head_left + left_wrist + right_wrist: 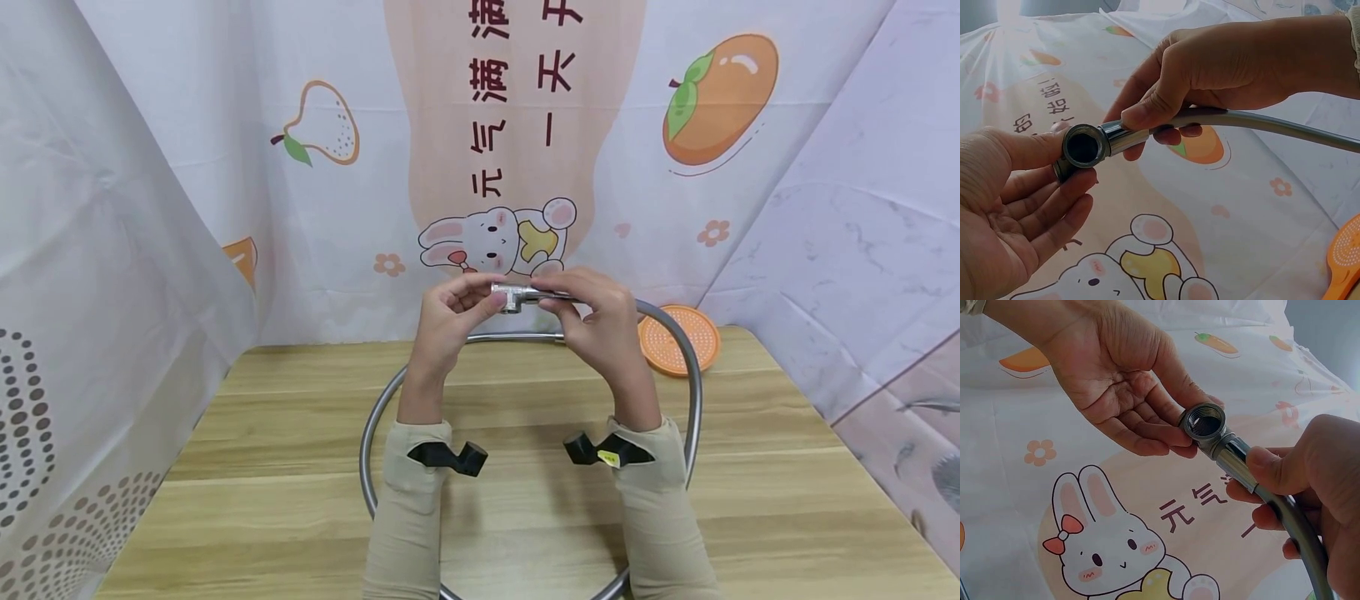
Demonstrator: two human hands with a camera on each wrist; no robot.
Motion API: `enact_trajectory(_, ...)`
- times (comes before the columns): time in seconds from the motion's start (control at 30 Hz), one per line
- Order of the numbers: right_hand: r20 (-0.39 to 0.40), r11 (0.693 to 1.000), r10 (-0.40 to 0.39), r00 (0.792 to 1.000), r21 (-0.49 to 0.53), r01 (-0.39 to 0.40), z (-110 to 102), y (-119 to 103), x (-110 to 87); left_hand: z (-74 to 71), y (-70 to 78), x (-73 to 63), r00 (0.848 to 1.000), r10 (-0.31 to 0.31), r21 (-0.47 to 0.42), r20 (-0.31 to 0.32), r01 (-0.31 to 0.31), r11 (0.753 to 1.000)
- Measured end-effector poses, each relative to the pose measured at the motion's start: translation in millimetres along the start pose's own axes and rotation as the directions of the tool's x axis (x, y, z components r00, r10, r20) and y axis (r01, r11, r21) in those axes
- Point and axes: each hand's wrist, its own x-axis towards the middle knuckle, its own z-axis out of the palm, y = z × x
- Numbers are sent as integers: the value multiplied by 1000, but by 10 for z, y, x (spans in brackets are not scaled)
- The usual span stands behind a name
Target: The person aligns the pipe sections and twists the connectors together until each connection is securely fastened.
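Note:
Above the back of the table, my left hand point(447, 321) pinches a shiny metal tee fitting point(512, 297) between thumb and fingers. A threaded round opening of the tee point(1205, 422) faces the right wrist camera. My right hand point(600, 321) grips the chrome end nut point(1124, 136) of a grey flexible shower hose point(695, 400), thumb on top and fingers curled beneath. The nut lies in line with the tee's side branch and meets it there. From the right hand, the hose bends away and loops down around both forearms.
An orange perforated disc point(678, 342) leans at the back right of the wooden table point(300, 467). The hose's far stretch point(517, 337) runs along the back of the table behind the hands. A printed cloth point(337, 225) hangs right behind.

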Motion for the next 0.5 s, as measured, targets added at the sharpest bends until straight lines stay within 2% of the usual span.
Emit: enact_trajectory(0.5, 1, 1000, 19, 1000, 20, -19, -15, -12, -6, -25, -7, -11, 997, 49, 12, 62, -50, 999)
